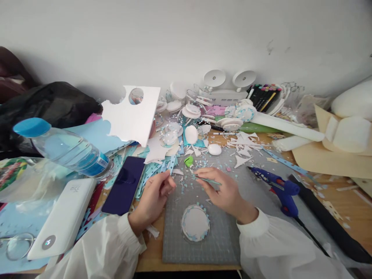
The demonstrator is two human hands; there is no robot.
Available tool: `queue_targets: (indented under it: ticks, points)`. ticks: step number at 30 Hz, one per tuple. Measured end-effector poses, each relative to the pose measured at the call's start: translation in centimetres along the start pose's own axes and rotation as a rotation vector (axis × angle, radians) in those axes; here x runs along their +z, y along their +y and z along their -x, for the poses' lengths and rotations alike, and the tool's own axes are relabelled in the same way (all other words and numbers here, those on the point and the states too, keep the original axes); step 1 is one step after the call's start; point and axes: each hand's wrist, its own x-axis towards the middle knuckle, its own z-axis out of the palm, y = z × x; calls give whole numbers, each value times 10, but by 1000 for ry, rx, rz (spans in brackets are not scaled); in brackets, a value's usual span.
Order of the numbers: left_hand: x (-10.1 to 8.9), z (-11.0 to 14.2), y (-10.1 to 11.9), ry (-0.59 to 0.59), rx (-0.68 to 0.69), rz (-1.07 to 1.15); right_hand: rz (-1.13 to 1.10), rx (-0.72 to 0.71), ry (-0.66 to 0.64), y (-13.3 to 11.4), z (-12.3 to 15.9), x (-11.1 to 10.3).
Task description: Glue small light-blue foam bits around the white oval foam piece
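Observation:
My left hand is closed in a pinch beside the mat, with a narrow light-blue patterned paper strip rising from its fingertips. Between the thumb and fingers of my right hand lies a thin pair of teal tweezers, its tips pointing left toward tiny blue paper bits. Below and between both hands, a round white disc edged with small blue pieces lies flat on the grey cutting mat. A bright green small tool sits just beyond my hands, near a white oval lid-like object.
A blue glue gun lies on the right. To the left are a phone, a white power bank and a tilted water bottle. Decorated white discs, paper scraps and several markers crowd the back.

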Motion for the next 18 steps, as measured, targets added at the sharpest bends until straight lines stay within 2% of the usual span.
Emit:
queue_targets:
  ticks: [2, 4, 8, 13, 18]
  points:
    - [0, 0, 5, 7, 16, 100, -50, 154, 8, 6, 8, 0]
    - [0, 0, 9, -5, -8, 190, -85, 221, -37, 8, 13, -1]
    - [1, 0, 12, -20, -94, 302, -133, 157, -111, 7, 16, 1]
    - [1, 0, 10, -24, -124, 400, -103, 76, -166, 10, 18, 4]
    - [2, 1, 10, -30, -140, 446, -116, 87, -160, 10, 20, 7]
